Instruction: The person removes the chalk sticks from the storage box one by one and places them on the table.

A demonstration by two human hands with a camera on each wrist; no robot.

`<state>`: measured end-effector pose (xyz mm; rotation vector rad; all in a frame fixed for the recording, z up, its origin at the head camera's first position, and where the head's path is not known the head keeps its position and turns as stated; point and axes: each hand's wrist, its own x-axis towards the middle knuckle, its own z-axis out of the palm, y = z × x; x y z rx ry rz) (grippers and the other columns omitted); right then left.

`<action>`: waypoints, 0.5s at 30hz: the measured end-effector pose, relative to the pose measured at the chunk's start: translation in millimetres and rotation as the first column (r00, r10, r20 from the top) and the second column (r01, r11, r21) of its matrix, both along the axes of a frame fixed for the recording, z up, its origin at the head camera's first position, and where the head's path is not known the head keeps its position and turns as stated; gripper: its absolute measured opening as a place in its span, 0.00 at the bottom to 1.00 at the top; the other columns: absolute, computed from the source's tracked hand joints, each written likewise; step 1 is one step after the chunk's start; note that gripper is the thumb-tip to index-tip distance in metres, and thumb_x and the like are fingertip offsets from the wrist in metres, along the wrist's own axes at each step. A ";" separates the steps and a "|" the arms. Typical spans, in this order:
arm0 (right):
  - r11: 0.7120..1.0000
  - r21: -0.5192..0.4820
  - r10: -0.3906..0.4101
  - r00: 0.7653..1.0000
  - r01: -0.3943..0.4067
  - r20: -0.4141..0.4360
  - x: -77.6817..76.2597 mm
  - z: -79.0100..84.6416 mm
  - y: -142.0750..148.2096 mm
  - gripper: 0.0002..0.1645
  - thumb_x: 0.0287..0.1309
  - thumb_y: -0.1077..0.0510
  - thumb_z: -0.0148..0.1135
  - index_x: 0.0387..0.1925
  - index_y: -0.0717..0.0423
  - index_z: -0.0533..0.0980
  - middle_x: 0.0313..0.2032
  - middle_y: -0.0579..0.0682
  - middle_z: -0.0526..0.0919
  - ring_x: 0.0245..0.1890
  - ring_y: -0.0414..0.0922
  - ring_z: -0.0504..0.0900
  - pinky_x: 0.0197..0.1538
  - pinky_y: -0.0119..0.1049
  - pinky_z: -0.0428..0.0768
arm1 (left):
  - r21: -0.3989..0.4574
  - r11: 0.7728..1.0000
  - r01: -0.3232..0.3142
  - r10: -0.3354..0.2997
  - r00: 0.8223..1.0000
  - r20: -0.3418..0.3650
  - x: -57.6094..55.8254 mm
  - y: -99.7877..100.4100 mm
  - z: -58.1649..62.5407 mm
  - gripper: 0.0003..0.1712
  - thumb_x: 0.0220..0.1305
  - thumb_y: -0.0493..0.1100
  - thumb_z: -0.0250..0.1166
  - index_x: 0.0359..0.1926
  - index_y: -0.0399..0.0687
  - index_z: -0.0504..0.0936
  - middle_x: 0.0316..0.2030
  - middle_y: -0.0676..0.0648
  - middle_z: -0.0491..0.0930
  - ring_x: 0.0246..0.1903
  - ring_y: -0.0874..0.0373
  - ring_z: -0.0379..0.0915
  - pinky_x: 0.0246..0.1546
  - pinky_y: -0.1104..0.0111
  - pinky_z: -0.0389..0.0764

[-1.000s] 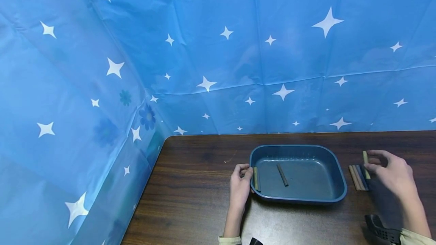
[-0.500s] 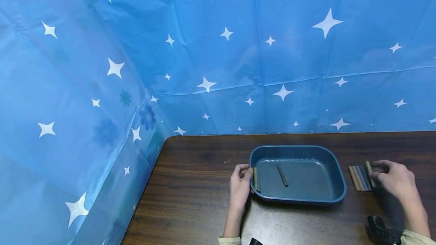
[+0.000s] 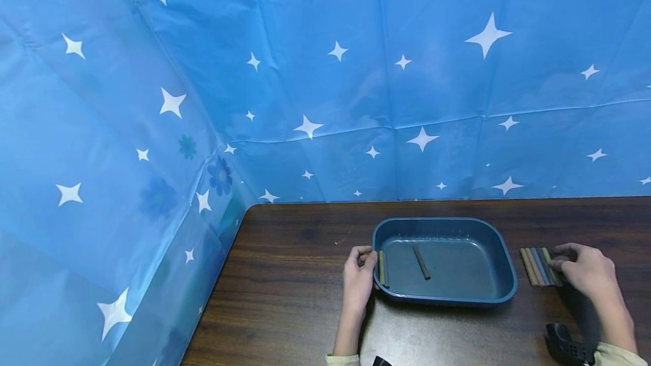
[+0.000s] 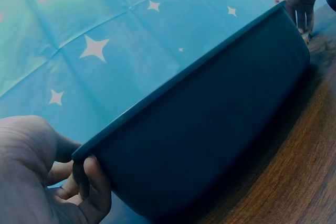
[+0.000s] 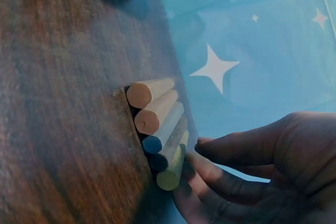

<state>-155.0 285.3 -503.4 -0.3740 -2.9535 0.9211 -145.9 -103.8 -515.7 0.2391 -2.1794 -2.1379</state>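
My left hand (image 3: 359, 275) grips the left end of a deep blue rectangular pan (image 3: 458, 298); the left wrist view shows thumb and fingers pinching its rim (image 4: 181, 77). Inside the pan, a yellow-green chalk stick (image 3: 381, 267) leans along the left wall beside a darker one, and a dark stick (image 3: 421, 262) lies slanted on the floor. To the right, several chalk sticks lie side by side: tan ones (image 5: 140, 94), a blue one (image 5: 152, 144), a dark one and a yellow-green one (image 5: 169, 179) at the end. My right hand (image 3: 587, 269) has its fingertips right beside that yellow-green stick, thumb apart from it.
The dark wooden table (image 3: 290, 298) carries everything. A blue star-patterned cloth (image 3: 356, 89) hangs behind the table and along its left side. A black wrist device (image 3: 567, 346) sits near my right sleeve.
My right hand has brought the yellow-green chalk stick toward me and laid it level with the row's end, and its fingers have loosened. My left hand and the pan have stayed put.
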 end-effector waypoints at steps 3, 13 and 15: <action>1.000 0.000 -0.011 1.000 0.011 -0.011 1.0 0.8 -0.5 0.18 0.67 0.69 0.56 0.50 0.85 0.70 0.42 0.80 0.77 0.44 0.75 0.75 0.56 0.73 0.65 | 0.003 1.000 0.004 -0.004 1.000 -0.004 0.5 0.0 0.1 0.16 0.74 0.39 0.60 0.54 0.29 0.78 0.37 0.40 0.78 0.24 0.58 0.70 0.18 0.74 0.73; 0.997 -0.025 -0.070 0.996 0.069 -0.063 0.7 14.4 -8.0 0.21 0.76 0.63 0.49 0.54 0.83 0.70 0.51 0.83 0.73 0.50 0.77 0.72 0.55 0.73 0.67 | -0.002 1.000 -0.002 0.002 1.000 -0.010 -0.2 0.3 -0.8 0.16 0.73 0.38 0.60 0.54 0.29 0.78 0.37 0.42 0.78 0.24 0.59 0.70 0.17 0.74 0.73; 0.998 -0.030 -0.061 0.994 0.058 -0.087 1.4 18.7 -10.5 0.22 0.77 0.62 0.49 0.55 0.83 0.70 0.51 0.83 0.73 0.50 0.77 0.72 0.53 0.73 0.68 | -0.002 1.000 -0.003 0.003 1.000 -0.008 -0.5 0.3 -1.1 0.16 0.73 0.38 0.60 0.53 0.29 0.78 0.37 0.42 0.78 0.24 0.59 0.70 0.17 0.74 0.73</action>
